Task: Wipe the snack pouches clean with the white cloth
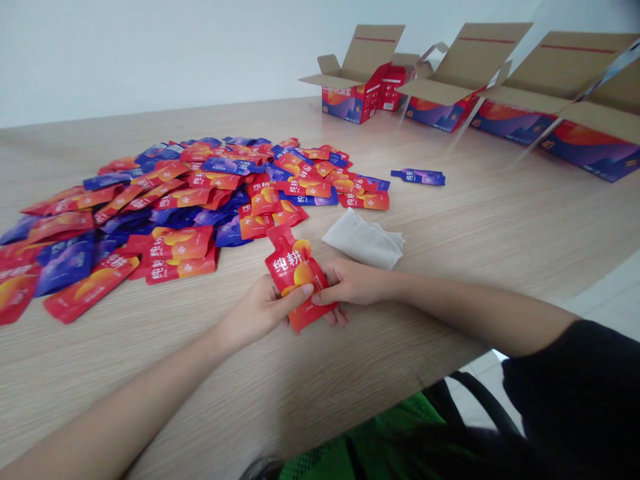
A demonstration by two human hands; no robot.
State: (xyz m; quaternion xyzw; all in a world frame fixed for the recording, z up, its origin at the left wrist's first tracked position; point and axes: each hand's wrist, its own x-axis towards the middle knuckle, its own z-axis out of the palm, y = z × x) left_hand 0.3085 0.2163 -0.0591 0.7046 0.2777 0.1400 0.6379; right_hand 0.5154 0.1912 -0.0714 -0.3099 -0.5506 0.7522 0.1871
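between both hands, near the front edge of the wooden table [450,220], i've got a red fruit-printed pouch [299,270] on my feed, pinched more than clamped. the left hand [257,310] is closed on its lower side, thumb laid across the front; the right hand [353,283] is closed on the other side, with its fingers [340,315] curling beneath. those thin, slick sides look like the weak point: a slip could drop it among the heap of red and blue pouches [175,207] close by. a crumpled white cloth [363,239] lies just beyond, and open cardboard cartons [373,53] stand well off.
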